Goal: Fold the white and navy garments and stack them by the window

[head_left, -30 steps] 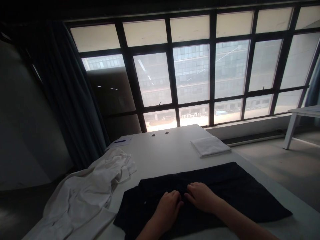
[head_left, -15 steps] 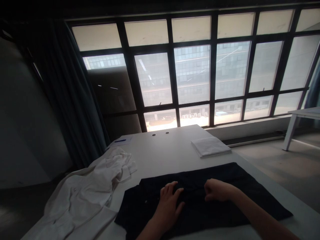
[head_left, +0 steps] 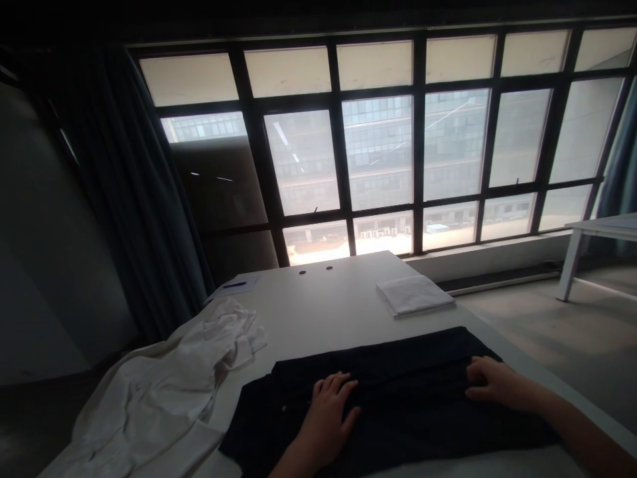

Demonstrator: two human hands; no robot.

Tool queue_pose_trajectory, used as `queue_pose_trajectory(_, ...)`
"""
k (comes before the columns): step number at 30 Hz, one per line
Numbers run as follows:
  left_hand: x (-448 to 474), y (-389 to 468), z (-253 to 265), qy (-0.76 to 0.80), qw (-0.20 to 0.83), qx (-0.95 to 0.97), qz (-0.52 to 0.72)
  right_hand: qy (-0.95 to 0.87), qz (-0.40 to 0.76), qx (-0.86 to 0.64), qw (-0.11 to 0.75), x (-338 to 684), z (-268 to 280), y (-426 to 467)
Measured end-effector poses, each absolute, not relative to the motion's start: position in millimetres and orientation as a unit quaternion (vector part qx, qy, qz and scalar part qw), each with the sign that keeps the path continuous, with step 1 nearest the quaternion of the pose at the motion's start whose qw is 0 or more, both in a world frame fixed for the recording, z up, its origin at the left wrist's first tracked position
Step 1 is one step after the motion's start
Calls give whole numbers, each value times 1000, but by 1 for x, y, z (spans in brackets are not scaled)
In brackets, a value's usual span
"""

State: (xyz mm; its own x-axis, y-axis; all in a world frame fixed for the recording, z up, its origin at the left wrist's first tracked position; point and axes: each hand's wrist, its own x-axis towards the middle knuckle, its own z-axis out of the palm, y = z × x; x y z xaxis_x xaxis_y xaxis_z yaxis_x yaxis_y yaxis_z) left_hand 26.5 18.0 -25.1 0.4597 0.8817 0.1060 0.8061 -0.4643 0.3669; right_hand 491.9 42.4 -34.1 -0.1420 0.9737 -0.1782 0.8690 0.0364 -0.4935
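A dark navy or black garment (head_left: pixel 398 411) lies spread nearly flat on the white table (head_left: pixel 318 312) in front of me, with a small pale spot near its left end. My left hand (head_left: pixel 326 415) rests on its left half, palm down, fingers spread and slightly bent. Over the right part of the cloth is my right hand (head_left: pixel 492 385); its fingers are curled, with a gap between them and the thumb, and no bunched cloth shows there. The fingertips of both hands meet the dark fabric, whose seams are hard to make out.
A crumpled white cloth (head_left: pixel 169 385) lies along the table's left side. Farther back are a folded white cloth (head_left: pixel 415 295) at the right edge and a paper with a blue pen (head_left: pixel 235 285) at the left. Another white table (head_left: pixel 572 259) stands right, beyond the floor gap.
My right hand has moved right along the garment, and its fist-like curl has loosened. My left hand stays at about the same place on the cloth. The view has shifted slightly.
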Motion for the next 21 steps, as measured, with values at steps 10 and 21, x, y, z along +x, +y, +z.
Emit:
queue_pose_trajectory(10, 27, 20, -24, 504, 141, 840, 143, -673, 271, -670, 156, 554, -59, 47)
queue_pose_trajectory(21, 27, 20, -23, 509, 140, 838, 138, -634, 269, -706, 165, 553, -55, 45)
